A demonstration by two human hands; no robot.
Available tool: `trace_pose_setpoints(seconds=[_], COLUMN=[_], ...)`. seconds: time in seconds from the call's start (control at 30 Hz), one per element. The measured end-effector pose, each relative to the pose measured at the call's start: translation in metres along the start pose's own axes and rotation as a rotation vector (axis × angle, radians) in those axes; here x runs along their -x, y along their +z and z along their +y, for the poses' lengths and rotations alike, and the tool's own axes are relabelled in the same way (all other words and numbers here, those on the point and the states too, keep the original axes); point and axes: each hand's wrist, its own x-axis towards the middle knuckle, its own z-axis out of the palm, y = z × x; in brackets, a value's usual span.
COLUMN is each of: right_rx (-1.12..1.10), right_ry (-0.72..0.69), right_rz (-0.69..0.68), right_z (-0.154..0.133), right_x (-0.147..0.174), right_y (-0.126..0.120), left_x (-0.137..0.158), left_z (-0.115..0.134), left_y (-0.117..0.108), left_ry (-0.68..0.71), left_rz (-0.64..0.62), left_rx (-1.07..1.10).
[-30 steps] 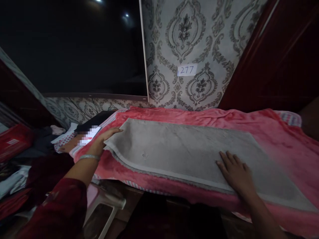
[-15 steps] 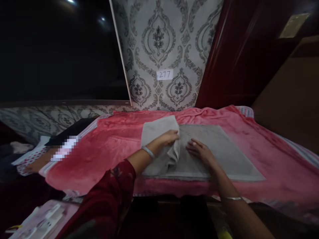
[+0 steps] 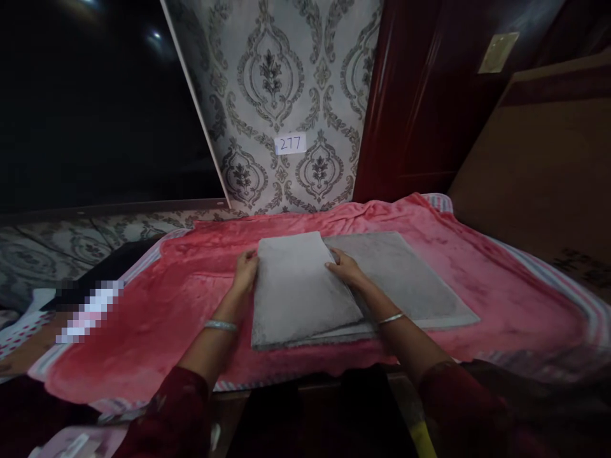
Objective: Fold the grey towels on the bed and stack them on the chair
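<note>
A grey towel (image 3: 405,280) lies on a pink blanket, its left part covered by a folded-over flap (image 3: 300,286). The flap looks smooth, and its lower right corner sits slightly askew over the layer beneath. At the left fold, my left hand (image 3: 245,270) has its fingers closed on the towel's edge. My right hand (image 3: 344,267) grips the flap's right edge, thumb on top and fingers partly hidden beneath it. Each wrist wears a silver bangle.
The pink blanket (image 3: 157,324) with striped borders spreads under the towel. Behind it rises a patterned wall bearing a paper label (image 3: 290,144). A dark screen (image 3: 95,114) stands at left, a cardboard box (image 3: 539,165) at right. Dotted fabric (image 3: 19,327) lies at the left edge.
The crumpled flap has been laid out flat over the towel's left part. My left hand moved to the left fold; my right hand came onto the flap's right edge. The view shifted right.
</note>
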Motion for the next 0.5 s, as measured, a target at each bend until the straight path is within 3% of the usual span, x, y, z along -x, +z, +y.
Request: trace_pose_setpoints(seconds=[0.13, 0.23, 0.5], right_rx=[0.066, 0.126, 0.243], right_ry=[-0.088, -0.078, -0.019], right_rz=[0.045, 0.086, 0.114], right_z=[-0.002, 0.007, 0.023], right_x=[0.001, 0.010, 0.019], right_y=[0.005, 0.001, -0.009], left_x=[-0.004, -0.008, 0.004], left_z=[-0.021, -0.027, -0.026], left_y=[-0.007, -0.002, 0.008], left_ry=[-0.049, -0.046, 0.038], left_rz=[0.011, 0.002, -0.002], left_rx=[-0.020, -0.088, -0.487])
